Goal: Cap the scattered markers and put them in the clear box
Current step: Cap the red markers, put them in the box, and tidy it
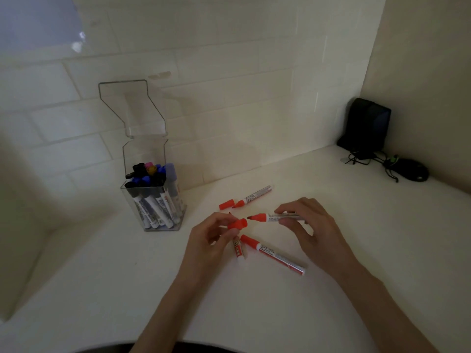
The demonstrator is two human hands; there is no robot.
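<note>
On a white desk [254,314], the right hand [305,225] grips an uncapped red marker [275,217] — its tip faces the red cap [238,224] pinched in the left hand [211,240].

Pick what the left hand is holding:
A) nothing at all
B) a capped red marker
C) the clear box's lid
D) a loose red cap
D: the left hand pinches a red cap in its fingertips, the cap's open end facing the bare tip of the marker that the right hand grips.
</note>
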